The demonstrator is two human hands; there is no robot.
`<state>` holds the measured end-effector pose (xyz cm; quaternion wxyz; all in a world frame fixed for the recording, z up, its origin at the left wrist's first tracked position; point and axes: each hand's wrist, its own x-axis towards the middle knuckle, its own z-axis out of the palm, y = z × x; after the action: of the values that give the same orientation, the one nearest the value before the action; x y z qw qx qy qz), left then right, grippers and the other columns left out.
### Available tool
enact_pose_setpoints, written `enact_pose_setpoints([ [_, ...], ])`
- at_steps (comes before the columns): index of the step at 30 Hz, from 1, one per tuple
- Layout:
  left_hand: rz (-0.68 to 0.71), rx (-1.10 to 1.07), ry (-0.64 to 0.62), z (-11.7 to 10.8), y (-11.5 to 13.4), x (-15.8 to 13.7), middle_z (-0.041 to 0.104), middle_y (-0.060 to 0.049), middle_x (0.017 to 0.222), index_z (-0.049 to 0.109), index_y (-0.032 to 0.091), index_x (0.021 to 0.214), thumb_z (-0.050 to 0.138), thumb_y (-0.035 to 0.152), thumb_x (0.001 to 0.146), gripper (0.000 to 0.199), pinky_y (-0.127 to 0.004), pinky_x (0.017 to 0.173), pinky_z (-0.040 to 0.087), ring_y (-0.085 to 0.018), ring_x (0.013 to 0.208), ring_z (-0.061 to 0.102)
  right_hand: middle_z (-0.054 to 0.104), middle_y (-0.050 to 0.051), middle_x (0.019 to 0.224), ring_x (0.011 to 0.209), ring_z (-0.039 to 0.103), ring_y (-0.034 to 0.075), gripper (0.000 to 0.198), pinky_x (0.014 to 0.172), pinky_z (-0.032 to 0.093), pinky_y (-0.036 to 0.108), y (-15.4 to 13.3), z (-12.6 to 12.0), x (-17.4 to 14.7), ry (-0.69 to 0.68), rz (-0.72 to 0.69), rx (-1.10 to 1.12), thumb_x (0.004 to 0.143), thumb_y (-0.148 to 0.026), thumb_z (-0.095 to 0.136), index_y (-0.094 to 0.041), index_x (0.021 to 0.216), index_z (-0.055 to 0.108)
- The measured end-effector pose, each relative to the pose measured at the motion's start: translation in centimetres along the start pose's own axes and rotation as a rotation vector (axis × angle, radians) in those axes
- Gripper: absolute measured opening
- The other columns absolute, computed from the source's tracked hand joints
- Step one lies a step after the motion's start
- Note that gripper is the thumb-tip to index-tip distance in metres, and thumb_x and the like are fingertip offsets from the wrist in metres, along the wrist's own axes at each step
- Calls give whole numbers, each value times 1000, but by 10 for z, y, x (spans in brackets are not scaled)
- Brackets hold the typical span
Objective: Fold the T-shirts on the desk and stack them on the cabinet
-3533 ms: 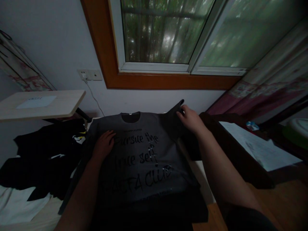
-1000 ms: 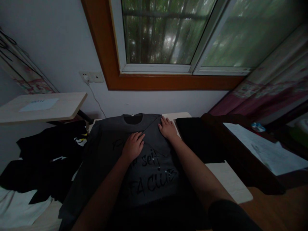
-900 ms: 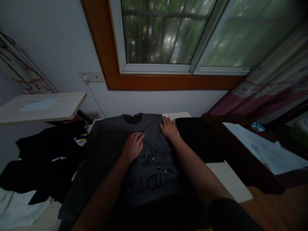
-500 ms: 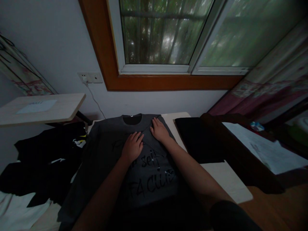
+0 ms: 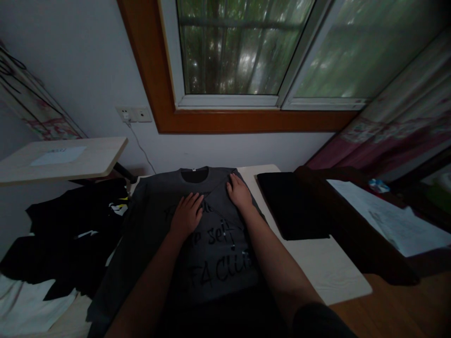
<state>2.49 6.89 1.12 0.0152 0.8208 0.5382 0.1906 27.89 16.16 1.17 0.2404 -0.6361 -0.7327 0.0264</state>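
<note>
A dark grey T-shirt (image 5: 218, 258) with black lettering lies spread on a pale table (image 5: 324, 267), its neckline toward the wall. My left hand (image 5: 186, 215) rests flat on the chest of the shirt, below the collar, fingers slightly apart. Near the shoulder on the right side, my right hand (image 5: 239, 191) lies flat on the cloth, where the sleeve side is folded inward over the front. Neither hand grips the fabric. The shirt's lower end is lost in shadow near my body.
Right of the shirt lies a folded black garment (image 5: 292, 204). A heap of black clothes (image 5: 77, 225) is on the left, with white cloth (image 5: 28, 305) below it. A raised shelf (image 5: 102, 159) juts out at left. Papers (image 5: 384, 216) lie on dark furniture at right.
My left hand has slid a little left across the shirt's chest. My right hand has moved slightly right, toward the shirt's folded side edge.
</note>
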Motion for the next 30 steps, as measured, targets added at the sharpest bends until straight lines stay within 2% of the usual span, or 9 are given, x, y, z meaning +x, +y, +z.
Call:
enact_pose_setpoints([
  [6, -84, 72, 0, -10, -38, -22, 48, -6, 157, 52, 29, 147, 43, 36, 100, 48, -57, 121, 31, -29, 147, 40, 62, 12, 142, 134, 53, 24, 47, 118, 37, 42, 12, -20, -22, -27, -66, 63, 103, -31, 33, -15, 133, 65],
  [10, -107, 108, -12, -23, -56, -45, 47, -6, 157, 54, 28, 144, 42, 35, 100, 46, -56, 121, 32, -29, 147, 40, 69, 11, 129, 123, 57, 24, 43, 113, 41, 41, 20, -41, -46, -4, -100, 30, 104, -30, 34, -16, 125, 69],
  [15, -116, 121, 3, -40, -76, -83, 50, -7, 155, 56, 25, 142, 40, 35, 101, 46, -56, 119, 36, -30, 145, 43, 66, 11, 132, 124, 53, 27, 38, 111, 40, 42, 24, -62, -78, -26, -103, -132, 103, -28, 40, -17, 126, 68],
  [19, -130, 112, 38, -48, -90, -111, 57, -9, 148, 61, 21, 136, 41, 33, 100, 43, -53, 117, 41, -29, 140, 48, 59, 12, 139, 120, 52, 30, 37, 103, 46, 44, 22, -74, -100, -44, -53, -276, 102, -30, 44, -21, 132, 64],
  [23, -160, 130, 78, -61, -88, -134, 65, -8, 137, 65, 24, 129, 43, 30, 98, 39, -51, 114, 45, -28, 133, 54, 59, 14, 129, 108, 59, 28, 38, 88, 51, 37, 18, -83, -117, -39, 7, -364, 104, -34, 42, -24, 135, 61],
  [27, -168, 201, 90, -74, -74, -149, 66, -11, 132, 64, 23, 128, 45, 28, 96, 38, -53, 109, 47, -31, 125, 58, 61, 13, 120, 78, 66, 19, 41, 61, 47, 27, 18, -88, -129, -97, 117, -407, 106, -41, 37, -27, 139, 56],
  [30, -244, 295, 140, -79, -64, -156, 62, -14, 134, 60, 20, 133, 45, 29, 96, 41, -55, 107, 46, -33, 125, 55, 66, 12, 113, 70, 68, 17, 43, 58, 45, 25, 20, -88, -133, -157, 131, -432, 106, -43, 35, -27, 142, 53],
])
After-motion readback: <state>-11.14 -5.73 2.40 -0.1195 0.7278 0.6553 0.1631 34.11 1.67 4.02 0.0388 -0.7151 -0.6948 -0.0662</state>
